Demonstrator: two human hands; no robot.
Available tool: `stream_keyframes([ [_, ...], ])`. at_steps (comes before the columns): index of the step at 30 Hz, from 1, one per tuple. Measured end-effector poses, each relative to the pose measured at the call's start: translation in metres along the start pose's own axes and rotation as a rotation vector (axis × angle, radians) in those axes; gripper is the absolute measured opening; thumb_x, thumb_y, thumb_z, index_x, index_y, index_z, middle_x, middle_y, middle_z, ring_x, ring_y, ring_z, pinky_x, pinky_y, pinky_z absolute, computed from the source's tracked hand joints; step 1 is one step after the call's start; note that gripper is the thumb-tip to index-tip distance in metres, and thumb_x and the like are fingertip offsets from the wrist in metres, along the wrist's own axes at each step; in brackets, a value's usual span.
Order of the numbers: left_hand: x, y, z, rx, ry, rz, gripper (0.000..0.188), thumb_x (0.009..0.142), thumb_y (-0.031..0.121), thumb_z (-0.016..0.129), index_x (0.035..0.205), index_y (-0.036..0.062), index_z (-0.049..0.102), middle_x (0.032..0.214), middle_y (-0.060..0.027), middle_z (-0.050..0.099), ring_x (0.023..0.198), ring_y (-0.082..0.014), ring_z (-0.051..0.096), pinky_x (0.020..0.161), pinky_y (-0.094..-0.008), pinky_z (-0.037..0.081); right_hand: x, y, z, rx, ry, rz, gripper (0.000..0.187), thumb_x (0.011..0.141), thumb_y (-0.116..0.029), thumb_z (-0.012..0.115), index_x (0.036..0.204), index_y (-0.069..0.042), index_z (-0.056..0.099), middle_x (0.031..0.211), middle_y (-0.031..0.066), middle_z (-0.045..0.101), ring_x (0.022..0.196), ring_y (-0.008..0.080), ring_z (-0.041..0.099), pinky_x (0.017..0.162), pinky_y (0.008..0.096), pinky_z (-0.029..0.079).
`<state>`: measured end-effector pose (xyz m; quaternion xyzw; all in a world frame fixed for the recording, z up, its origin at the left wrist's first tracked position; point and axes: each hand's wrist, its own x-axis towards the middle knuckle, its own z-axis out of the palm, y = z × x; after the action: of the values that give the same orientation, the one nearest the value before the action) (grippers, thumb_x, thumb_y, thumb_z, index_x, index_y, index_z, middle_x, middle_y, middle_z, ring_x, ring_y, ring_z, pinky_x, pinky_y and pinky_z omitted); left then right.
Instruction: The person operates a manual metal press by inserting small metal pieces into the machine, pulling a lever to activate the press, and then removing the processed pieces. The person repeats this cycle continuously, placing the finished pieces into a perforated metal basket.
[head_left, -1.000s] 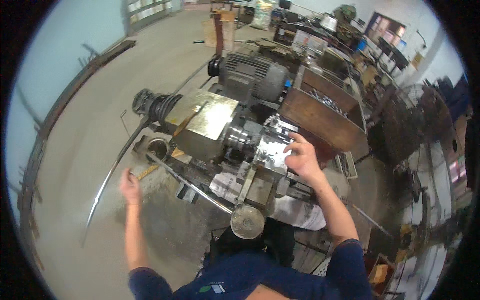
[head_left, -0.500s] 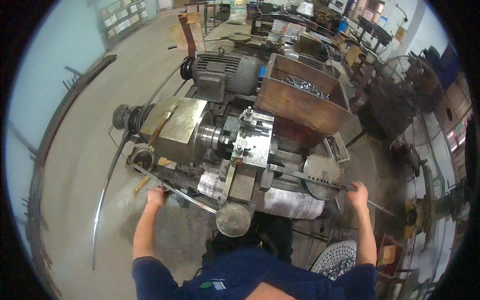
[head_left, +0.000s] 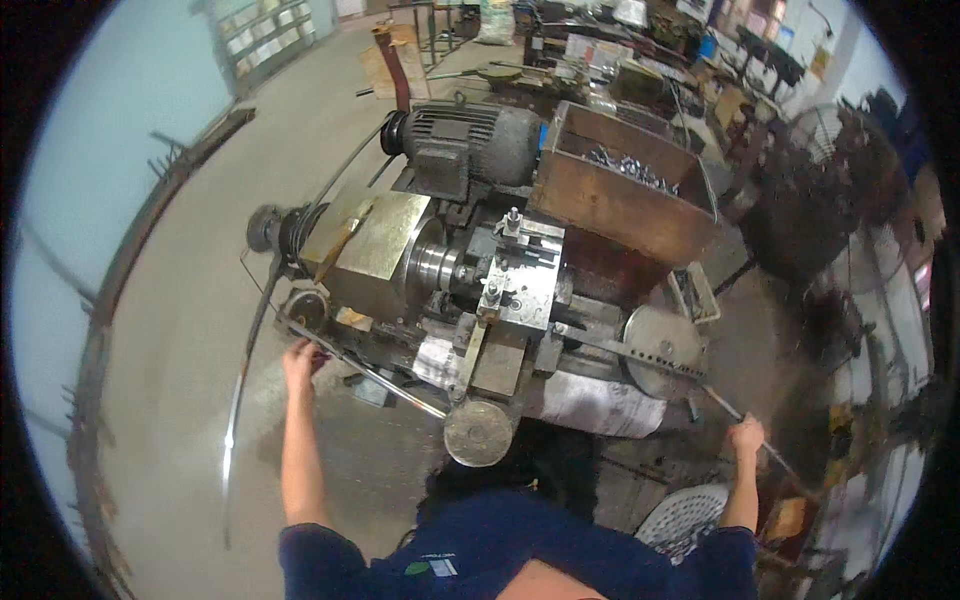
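Note:
A small lathe stands in front of me, with a steel chuck (head_left: 436, 268) and a bright tool post (head_left: 525, 285) facing it. My left hand (head_left: 302, 364) is at the lathe's left front, beside a long metal lever (head_left: 375, 376) that slants to a round disc (head_left: 478, 434). Its fingers are curled, with something small and dark at their tips that I cannot make out. On the far right, my right hand (head_left: 746, 434) is wrapped around a thin metal rod (head_left: 722, 404). This rod runs out from a bar with a row of holes (head_left: 645, 355), over a large round plate (head_left: 665, 345).
Behind the lathe sit a grey electric motor (head_left: 470, 145) and a wooden box (head_left: 625, 205) of small metal parts. A perforated basket (head_left: 685, 515) with metal parts stands low at the right. A long bar (head_left: 235, 420) slopes down at the left. A brush (head_left: 345, 240) lies on the headstock.
My right hand has moved outward and down, with the rod now showing on both sides of it. My left hand has moved slightly up along the lever. The view has shifted a little.

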<state>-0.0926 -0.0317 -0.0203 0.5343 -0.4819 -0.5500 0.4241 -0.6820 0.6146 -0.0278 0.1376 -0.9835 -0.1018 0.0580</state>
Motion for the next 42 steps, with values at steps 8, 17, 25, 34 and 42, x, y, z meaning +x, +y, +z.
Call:
stream_keyframes([
  [8, 0.007, -0.022, 0.069, -0.138, 0.235, 0.003, 0.011, 0.077, 0.004, 0.051, 0.087, 0.0005, 0.047, 0.065, -0.0084, 0.056, 0.047, -0.0198, 0.055, 0.041, -0.0300, 0.044, -0.156, -0.034, -0.016, 0.357, 0.052, 0.051, 0.035, 0.052, -0.021, 0.060, 0.085, -0.009, 0.062, 0.069, 0.0160, 0.059, 0.068, 0.0363, 0.058, 0.064, 0.0435, 0.048],
  [17, -0.005, -0.017, 0.075, -0.114, 0.208, 0.081, 0.016, 0.074, 0.001, 0.048, 0.090, -0.0010, 0.048, 0.066, -0.0070, 0.054, 0.048, -0.0164, 0.050, 0.043, -0.0289, 0.039, -0.177, -0.069, -0.055, 0.512, -0.132, 0.149, 0.026, 0.057, -0.021, 0.054, 0.077, -0.005, 0.056, 0.065, 0.0199, 0.056, 0.064, 0.0393, 0.055, 0.059, 0.0441, 0.044],
  [25, 0.000, -0.015, 0.064, -0.069, 0.148, 0.044, 0.020, 0.077, 0.005, 0.050, 0.095, -0.0028, 0.047, 0.065, -0.0098, 0.054, 0.050, -0.0222, 0.056, 0.043, -0.0341, 0.048, -0.173, -0.069, -0.050, 0.531, -0.144, 0.135, 0.043, 0.058, -0.022, 0.057, 0.097, -0.006, 0.058, 0.071, 0.0211, 0.059, 0.070, 0.0392, 0.057, 0.062, 0.0450, 0.045],
  [34, -0.018, 0.008, 0.075, 0.072, 0.085, -0.055, 0.018, 0.080, 0.009, 0.049, 0.093, -0.0026, 0.046, 0.069, -0.0122, 0.056, 0.052, -0.0229, 0.058, 0.042, -0.0329, 0.051, -0.033, 0.022, 0.017, 0.041, 0.108, -0.027, 0.050, 0.059, -0.019, 0.061, 0.108, -0.011, 0.055, 0.090, 0.0123, 0.058, 0.085, 0.0312, 0.056, 0.072, 0.0421, 0.045],
  [42, -0.016, 0.000, 0.047, -0.109, -0.033, -0.147, 0.029, 0.085, 0.029, 0.054, 0.095, 0.0032, 0.049, 0.073, -0.0075, 0.057, 0.059, -0.0192, 0.058, 0.053, -0.0313, 0.051, 0.017, -0.028, 0.006, 0.077, 0.281, 0.128, 0.073, 0.058, -0.014, 0.057, 0.127, -0.004, 0.039, 0.124, 0.0141, 0.045, 0.118, 0.0315, 0.039, 0.102, 0.0439, 0.025],
])
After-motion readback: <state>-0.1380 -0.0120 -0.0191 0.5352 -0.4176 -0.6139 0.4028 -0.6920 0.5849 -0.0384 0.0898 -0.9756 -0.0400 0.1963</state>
